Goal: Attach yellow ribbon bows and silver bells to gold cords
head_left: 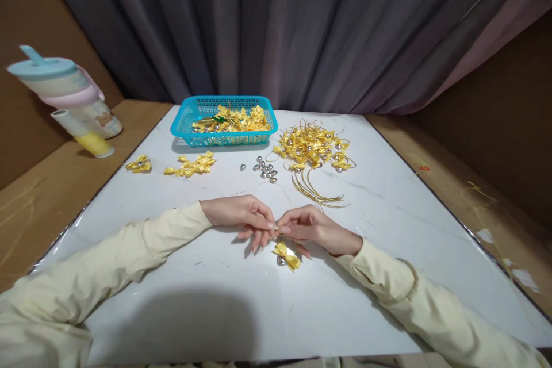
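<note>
Both hands meet at the middle of the white table. My left hand pinches a short bit of gold cord between thumb and forefinger, its other fingers loosely spread below. My right hand is closed on the same cord from the other side, fingertips nearly touching the left ones. A thin strand arcs up behind the fingers. Just below them lies a yellow ribbon bow with a silver bead at its side; whether the cord runs to the bow I cannot tell.
Beyond the hands lie loose silver beads, cut gold cords, a heap of corded bows and plain yellow bows. A blue basket holds more bows. At left stand a tumbler and a yellow-white tube.
</note>
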Available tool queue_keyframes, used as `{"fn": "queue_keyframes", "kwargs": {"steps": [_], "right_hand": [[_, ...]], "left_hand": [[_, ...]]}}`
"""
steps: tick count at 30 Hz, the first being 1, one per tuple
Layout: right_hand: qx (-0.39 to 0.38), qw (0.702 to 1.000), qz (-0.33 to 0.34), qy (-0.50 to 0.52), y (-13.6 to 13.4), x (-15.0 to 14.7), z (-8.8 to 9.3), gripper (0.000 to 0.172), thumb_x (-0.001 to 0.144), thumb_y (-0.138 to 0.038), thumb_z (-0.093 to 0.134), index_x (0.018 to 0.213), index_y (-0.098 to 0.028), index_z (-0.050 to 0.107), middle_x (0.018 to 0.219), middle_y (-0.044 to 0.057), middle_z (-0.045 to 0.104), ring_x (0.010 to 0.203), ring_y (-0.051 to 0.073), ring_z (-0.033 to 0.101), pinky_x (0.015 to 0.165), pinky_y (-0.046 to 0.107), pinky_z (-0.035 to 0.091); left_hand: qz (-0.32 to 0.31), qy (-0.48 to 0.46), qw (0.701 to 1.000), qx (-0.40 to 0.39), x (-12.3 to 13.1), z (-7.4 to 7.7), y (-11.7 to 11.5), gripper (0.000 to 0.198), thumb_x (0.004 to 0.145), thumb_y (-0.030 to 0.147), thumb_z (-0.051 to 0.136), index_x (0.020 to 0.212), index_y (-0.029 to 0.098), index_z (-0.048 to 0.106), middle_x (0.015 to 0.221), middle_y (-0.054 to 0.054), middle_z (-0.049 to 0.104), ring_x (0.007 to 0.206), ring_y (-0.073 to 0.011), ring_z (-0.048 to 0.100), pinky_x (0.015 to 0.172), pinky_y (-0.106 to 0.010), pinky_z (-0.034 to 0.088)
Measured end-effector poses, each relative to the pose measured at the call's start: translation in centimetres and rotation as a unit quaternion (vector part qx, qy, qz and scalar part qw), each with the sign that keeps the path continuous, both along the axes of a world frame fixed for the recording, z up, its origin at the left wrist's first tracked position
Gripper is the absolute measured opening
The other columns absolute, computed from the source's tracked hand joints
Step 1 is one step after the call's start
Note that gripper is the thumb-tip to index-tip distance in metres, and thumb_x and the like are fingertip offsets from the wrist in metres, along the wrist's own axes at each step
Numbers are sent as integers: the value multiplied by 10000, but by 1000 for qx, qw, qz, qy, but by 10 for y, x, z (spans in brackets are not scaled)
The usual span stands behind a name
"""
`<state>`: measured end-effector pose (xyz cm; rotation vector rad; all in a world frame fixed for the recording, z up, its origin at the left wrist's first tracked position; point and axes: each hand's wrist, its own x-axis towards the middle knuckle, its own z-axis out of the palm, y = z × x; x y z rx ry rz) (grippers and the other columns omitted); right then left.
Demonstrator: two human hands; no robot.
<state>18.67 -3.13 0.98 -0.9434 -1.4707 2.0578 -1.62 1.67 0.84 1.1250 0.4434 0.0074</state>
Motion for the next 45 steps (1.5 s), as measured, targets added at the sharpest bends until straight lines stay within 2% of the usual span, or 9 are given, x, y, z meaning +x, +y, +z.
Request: {"fn": "queue_keyframes", "kwargs": {"steps": [8,12,18,22,25,28,33,39,45], "right_hand": [[35,996,27,-71,-2,-2,9,349,804,-437,576,774,-91,597,453,-66,430,356,32,327,352,174,224],[160,971,62,-164,-3,-4,16,327,864,-384,495,777,-93,617,601,29,591,500,80,470,479,202,344],[530,799,-15,-283,-7,-2,41,211,837,-100,438,827,-142,644,820,74,661,829,183,567,721,309,386],[641,714,-60,-276,-16,5,58,294,805,-12,371,864,-148,625,886,82,672,998,211,566,791,357,372],[665,682,-103,-288,-27,15,66,327,805,14,352,892,-152,620,944,95,671,871,184,604,735,344,401],[632,710,-119,-287,-39,29,71,307,830,-9,385,918,-182,623,950,86,679,820,173,613,740,338,435],[497,822,-115,-252,-50,44,68,230,867,-116,451,860,-212,660,905,70,693,887,183,630,730,276,483],[296,927,-101,-207,-47,44,62,219,860,-291,533,753,-185,693,817,64,679,762,176,628,706,262,468],[173,974,-79,-125,-40,37,48,244,839,-332,564,748,-150,699,793,74,658,745,173,627,710,273,471]], "left_hand": [[-7,23,998,61,2,4,-3,296,792,393,614,749,103,577,615,-44,663,462,-97,598,330,-153,302],[0,36,991,128,3,9,-9,290,826,392,565,727,121,550,595,-28,647,501,-99,603,431,-170,379],[79,70,916,387,4,44,-18,239,885,290,464,817,125,623,736,-35,657,626,-105,597,612,-211,456],[126,45,835,535,9,64,-24,198,885,245,469,830,154,635,769,-14,643,709,-111,575,678,-213,424],[182,24,831,526,13,60,-29,181,876,286,482,971,184,596,1017,-49,602,905,-155,558,708,-231,434],[195,103,851,477,13,40,-34,273,824,332,553,1051,182,531,1034,-67,537,880,-171,546,691,-264,446],[104,139,850,497,14,14,-49,261,779,327,619,955,165,513,1004,-56,480,965,-205,462,835,-321,395],[85,148,859,482,21,17,-62,154,796,282,616,803,168,511,942,-35,481,938,-190,442,825,-296,365],[102,159,839,510,17,15,-66,220,832,367,556,905,173,485,965,-57,500,924,-208,441,804,-315,372]]}}
